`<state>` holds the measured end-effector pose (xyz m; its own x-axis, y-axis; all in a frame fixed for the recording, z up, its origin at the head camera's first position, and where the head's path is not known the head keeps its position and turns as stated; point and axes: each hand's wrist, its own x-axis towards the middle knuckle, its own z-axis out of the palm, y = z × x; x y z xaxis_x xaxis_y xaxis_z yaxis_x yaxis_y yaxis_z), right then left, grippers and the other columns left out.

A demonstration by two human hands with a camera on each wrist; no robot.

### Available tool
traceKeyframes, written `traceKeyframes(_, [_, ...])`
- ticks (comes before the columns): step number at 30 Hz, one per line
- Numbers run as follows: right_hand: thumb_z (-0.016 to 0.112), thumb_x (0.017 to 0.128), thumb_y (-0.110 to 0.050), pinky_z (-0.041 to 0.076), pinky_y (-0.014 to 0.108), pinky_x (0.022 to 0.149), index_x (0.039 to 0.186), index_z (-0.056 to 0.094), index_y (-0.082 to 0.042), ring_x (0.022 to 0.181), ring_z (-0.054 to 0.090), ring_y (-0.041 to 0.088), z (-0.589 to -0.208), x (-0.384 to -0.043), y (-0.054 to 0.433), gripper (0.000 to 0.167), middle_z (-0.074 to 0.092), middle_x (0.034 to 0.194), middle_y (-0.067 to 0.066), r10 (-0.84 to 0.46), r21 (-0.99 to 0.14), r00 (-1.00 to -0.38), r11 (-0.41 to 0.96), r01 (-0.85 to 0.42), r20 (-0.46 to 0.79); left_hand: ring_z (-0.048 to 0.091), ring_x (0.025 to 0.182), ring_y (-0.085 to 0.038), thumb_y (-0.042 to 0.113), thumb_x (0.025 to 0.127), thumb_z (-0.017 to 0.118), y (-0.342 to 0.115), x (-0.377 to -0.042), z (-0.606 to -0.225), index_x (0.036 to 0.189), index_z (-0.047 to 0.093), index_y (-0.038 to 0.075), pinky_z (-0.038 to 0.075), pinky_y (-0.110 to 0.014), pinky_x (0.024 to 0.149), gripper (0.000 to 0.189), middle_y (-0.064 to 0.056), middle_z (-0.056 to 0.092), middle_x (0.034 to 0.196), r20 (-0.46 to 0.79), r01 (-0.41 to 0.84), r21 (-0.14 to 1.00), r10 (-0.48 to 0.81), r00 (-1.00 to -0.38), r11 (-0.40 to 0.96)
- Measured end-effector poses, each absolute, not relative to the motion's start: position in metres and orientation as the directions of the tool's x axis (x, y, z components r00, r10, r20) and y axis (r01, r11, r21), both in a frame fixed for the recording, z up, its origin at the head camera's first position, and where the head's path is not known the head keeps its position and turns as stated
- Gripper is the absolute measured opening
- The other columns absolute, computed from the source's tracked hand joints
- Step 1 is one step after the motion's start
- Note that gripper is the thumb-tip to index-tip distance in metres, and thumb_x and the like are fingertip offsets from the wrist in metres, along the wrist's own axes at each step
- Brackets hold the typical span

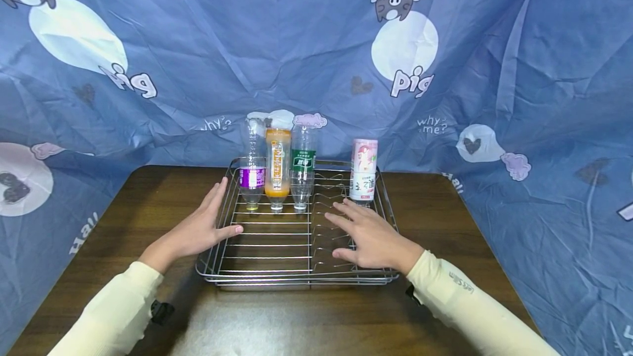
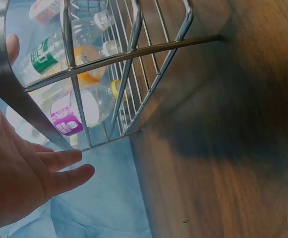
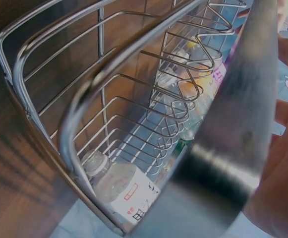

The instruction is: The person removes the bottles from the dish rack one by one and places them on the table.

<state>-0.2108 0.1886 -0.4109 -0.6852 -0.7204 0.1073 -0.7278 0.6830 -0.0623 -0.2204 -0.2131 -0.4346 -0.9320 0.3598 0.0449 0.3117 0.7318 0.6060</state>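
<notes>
A metal wire dish rack (image 1: 296, 274) stands on the table. Upside down along its back left are a purple-labelled bottle (image 1: 253, 177), an orange-labelled bottle (image 1: 278, 163) and a green-labelled bottle (image 1: 303, 161). A pink-and-white-labelled bottle (image 1: 364, 169), cap end down too, is at the back right. My left hand (image 1: 195, 229) lies along the rack's left side, fingers extended and thumb over the rim. Over the right part, my right hand (image 1: 368, 238) spreads its fingers, just in front of the pink-and-white bottle. Neither hand grips anything.
The brown wooden table (image 1: 247, 323) extends around the rack. A blue cloth with cartoon pigs (image 1: 306, 43) hangs behind and along both sides. Bent wire dividers (image 3: 191, 89) run through the rack's right section. A black strap piece (image 1: 161, 312) shows beneath the left sleeve.
</notes>
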Motion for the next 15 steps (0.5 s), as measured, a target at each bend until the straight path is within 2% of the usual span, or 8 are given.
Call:
traceKeyframes(10, [0.065, 0.092, -0.056, 0.029, 0.056, 0.117, 0.153, 0.046, -0.014, 0.147, 0.029, 0.038, -0.4089, -0.2118, 0.1899, 0.077, 0.037, 0.158, 0.017, -0.714, -0.048, -0.691, 0.691, -0.722, 0.109, -0.001, 0.151, -0.043, 0.045, 0.093, 0.071, -0.2153, -0.2244, -0.4395, 0.160, -0.018, 0.016, 0.010, -0.064, 0.119, 0.115, -0.017, -0.012, 0.167, 0.078, 0.313, 0.694, 0.365, -0.928, 0.649])
traceKeyframes(15, [0.064, 0.092, -0.056, 0.029, 0.055, 0.117, 0.152, 0.046, -0.014, 0.146, 0.031, 0.040, -0.4088, -0.2127, 0.1913, 0.076, 0.037, 0.158, 0.017, -0.719, -0.037, -0.685, 0.686, -0.726, 0.116, 0.000, 0.151, -0.044, 0.039, 0.094, 0.071, -0.2160, -0.2240, -0.4394, 0.160, -0.016, 0.011, 0.008, -0.065, 0.119, 0.112, -0.017, -0.012, 0.166, 0.083, 0.303, 0.713, 0.354, -0.932, 0.632])
